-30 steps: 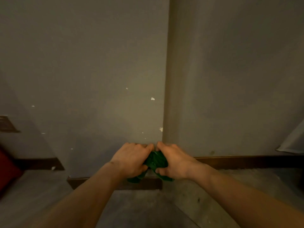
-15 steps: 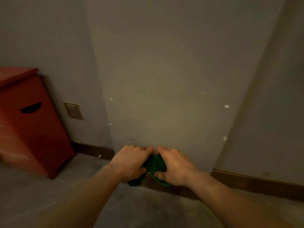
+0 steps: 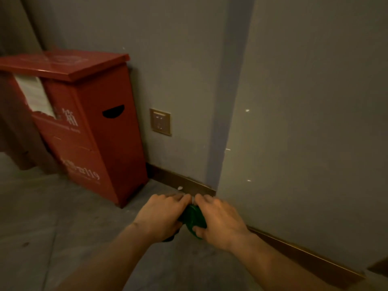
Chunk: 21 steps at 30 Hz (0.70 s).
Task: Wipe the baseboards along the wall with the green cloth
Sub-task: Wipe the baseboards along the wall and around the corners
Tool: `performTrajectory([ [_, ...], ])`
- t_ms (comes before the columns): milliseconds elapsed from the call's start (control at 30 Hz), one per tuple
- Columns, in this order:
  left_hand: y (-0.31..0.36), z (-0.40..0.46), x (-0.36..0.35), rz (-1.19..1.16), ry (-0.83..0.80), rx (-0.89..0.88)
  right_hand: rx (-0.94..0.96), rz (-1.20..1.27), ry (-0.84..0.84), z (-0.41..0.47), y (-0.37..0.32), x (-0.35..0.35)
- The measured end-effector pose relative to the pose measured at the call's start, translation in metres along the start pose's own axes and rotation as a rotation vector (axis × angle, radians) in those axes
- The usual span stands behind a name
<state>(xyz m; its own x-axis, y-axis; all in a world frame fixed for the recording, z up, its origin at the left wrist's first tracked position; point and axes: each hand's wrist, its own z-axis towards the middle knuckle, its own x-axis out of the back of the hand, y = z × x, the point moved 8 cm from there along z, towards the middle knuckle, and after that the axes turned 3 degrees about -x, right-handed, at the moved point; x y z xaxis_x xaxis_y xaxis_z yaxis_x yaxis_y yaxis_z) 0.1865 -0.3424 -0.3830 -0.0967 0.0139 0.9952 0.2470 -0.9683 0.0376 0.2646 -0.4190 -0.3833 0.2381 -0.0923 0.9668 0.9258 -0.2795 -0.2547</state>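
The green cloth [image 3: 193, 218] is bunched between my two hands, low against the foot of the grey wall. My left hand [image 3: 160, 215] grips its left side and my right hand [image 3: 218, 221] grips its right side, fingertips nearly touching above it. Most of the cloth is hidden under my fingers. A dark brown baseboard [image 3: 184, 182] runs along the recessed wall just beyond my hands, with a white chip on it. Another stretch of baseboard [image 3: 304, 256] continues to the right along the nearer wall.
A tall red box [image 3: 94, 131] with a dark handle slot stands against the wall at the left. A brass wall socket [image 3: 160, 122] sits between it and the wall's outer corner [image 3: 222, 122]. Grey floor [image 3: 52, 217] spreads to the left.
The view has swung left along the wall, past the outer corner, so the red box and the socket now show fully. Both hands have stayed clasped on the cloth, low by the baseboard.
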Motion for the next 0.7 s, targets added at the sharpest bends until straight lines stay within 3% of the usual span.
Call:
performTrajectory([
  [300,-0.084,-0.014,-0.065,-0.01,0.043,0.088,0.036,-0.109,-0.066,0.076,-0.037,-0.078],
  [700,-0.133,0.0,-0.137,-0.209,0.04,0.202,-0.1,0.082,-0.065,0.119,-0.009,-0.143],
])
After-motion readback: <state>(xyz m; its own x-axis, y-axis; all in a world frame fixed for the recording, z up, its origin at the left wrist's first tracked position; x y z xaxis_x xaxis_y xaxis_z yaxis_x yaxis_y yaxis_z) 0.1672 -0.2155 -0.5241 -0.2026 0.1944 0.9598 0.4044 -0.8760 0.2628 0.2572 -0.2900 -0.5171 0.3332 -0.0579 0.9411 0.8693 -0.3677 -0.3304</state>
